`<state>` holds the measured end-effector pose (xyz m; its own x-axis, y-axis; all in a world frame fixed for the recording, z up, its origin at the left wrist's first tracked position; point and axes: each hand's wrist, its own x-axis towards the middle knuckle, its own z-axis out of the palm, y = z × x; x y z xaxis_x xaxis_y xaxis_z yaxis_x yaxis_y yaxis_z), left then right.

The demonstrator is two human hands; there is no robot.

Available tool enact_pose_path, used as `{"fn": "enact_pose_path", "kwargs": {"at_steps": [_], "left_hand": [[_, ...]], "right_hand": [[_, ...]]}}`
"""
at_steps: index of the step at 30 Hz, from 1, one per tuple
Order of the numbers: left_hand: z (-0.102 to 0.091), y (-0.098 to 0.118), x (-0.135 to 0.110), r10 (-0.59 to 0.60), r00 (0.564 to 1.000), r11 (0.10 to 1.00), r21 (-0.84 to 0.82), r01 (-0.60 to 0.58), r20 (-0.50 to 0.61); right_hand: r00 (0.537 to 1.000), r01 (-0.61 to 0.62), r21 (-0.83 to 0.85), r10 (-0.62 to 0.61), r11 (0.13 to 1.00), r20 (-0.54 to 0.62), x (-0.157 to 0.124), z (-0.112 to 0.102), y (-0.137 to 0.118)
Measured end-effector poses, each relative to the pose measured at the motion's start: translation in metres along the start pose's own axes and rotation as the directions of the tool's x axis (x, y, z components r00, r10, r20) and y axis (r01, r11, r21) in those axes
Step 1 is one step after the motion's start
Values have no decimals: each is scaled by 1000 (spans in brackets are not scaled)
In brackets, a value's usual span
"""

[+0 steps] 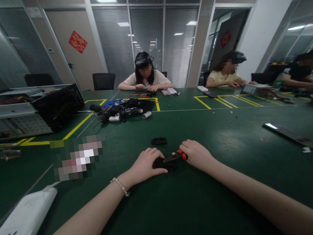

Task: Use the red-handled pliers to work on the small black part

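My left hand (150, 163) is closed around a small black part (168, 165) resting low over the green table; what kind of part it is I cannot make out. In my right hand (194, 153) is a pair of pliers (176, 156) with red handles, gripped from the right. Their dark jaws point left and reach the black part, beside my left fingers. Whether the jaws are closed on it is too small to tell. Just beyond both hands lies another black piece (159, 141), shaped like a shallow housing.
A black computer case (61, 108) stands at the left. Behind my hands is a heap of black tools and cables (125, 108). A white power bank marked 14 (22, 228) lies at near left, a dark flat device (288, 135) at right. Several people sit around the green table (233, 200).
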<state>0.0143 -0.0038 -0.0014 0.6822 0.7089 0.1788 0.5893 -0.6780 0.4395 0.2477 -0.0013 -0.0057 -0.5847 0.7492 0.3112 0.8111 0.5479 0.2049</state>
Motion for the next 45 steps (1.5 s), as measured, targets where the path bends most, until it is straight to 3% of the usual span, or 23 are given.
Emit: {"fn": "enact_pose_path", "kwargs": {"at_steps": [45], "left_hand": [[0, 1, -1, -15, 1000, 1000, 1, 15, 1]], "right_hand": [[999, 23, -32, -23, 999, -22, -1, 5, 1]]}}
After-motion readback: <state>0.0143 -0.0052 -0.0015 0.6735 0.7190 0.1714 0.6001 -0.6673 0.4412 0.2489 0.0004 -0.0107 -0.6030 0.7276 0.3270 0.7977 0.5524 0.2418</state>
